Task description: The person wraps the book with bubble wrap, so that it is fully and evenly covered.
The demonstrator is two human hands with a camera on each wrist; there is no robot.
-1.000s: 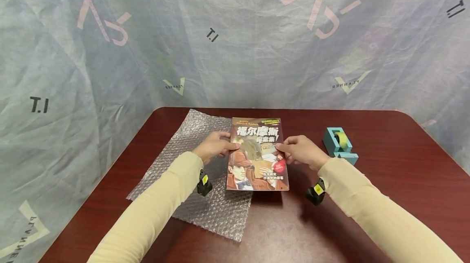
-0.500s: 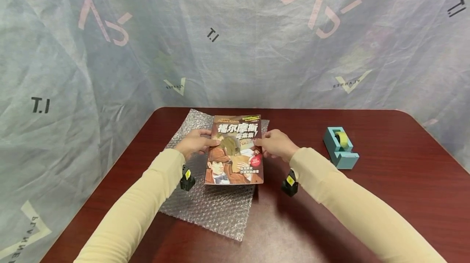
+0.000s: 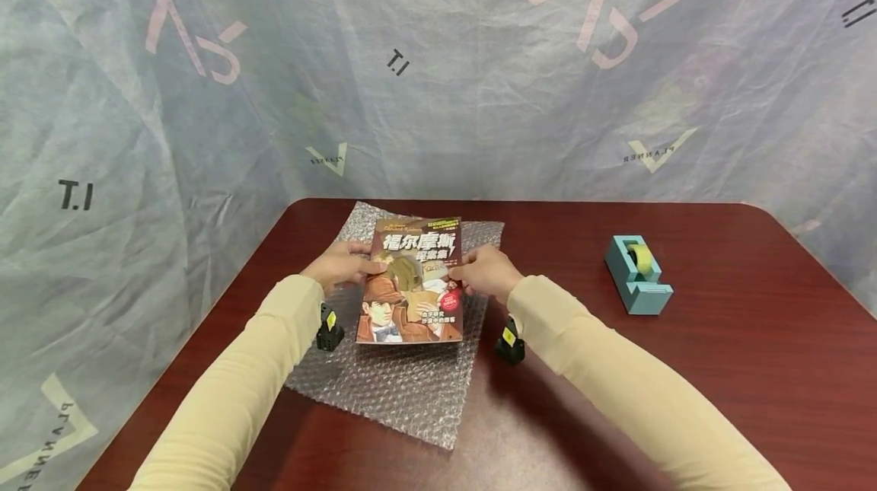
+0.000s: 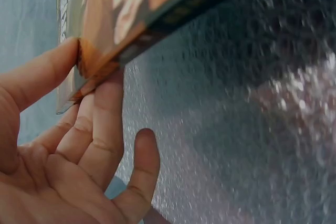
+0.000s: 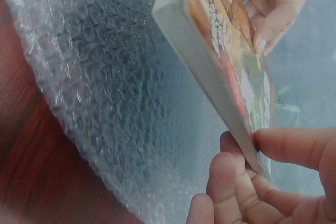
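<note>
From where I stood, the left hand (image 3: 342,264) and right hand (image 3: 489,272) pinched a book (image 3: 411,323) by its sides, just above the bubble wrap (image 3: 411,396). It looked light, bendy and slick; those sides seemed good holding spots.

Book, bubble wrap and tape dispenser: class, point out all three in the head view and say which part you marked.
Book (image 3: 409,282): head view, middle of the front cover.
Bubble wrap (image 3: 411,388): head view, its near part.
Tape dispenser (image 3: 645,296): head view, near end of its blue body.
</note>
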